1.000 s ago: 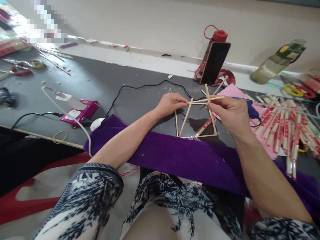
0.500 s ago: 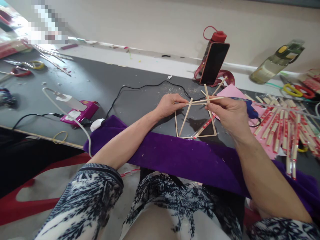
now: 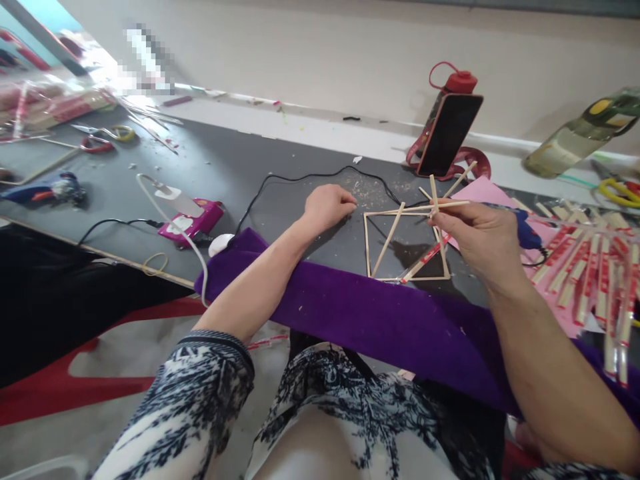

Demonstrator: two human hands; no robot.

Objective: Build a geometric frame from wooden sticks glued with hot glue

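Observation:
A square frame of wooden chopsticks [image 3: 367, 243] stands on the grey table, with more sticks rising and leaning from it. My right hand [image 3: 480, 230] pinches the frame's far right corner, where several chopsticks cross. One upright chopstick [image 3: 433, 190] sticks up just beside the fingertips. Left of the frame, my left hand [image 3: 327, 205] rests at the table with fingers curled in and nothing visible in them; it is apart from the sticks. A chopstick in a red-printed wrapper [image 3: 425, 260] slants across the inside of the frame.
Wrapped chopsticks [image 3: 593, 267] lie piled on pink paper [image 3: 477, 193] at right, by a blue glue gun [image 3: 530, 230]. A phone [image 3: 450, 133] leans on a red-capped bottle [image 3: 460, 81]. Purple cloth [image 3: 350, 307] covers the near edge. A pink power strip [image 3: 193, 223] trails cords.
My left hand has let go of the frame's far left part and drawn back to the left. My right hand keeps its pinch. The view has shifted slightly left.

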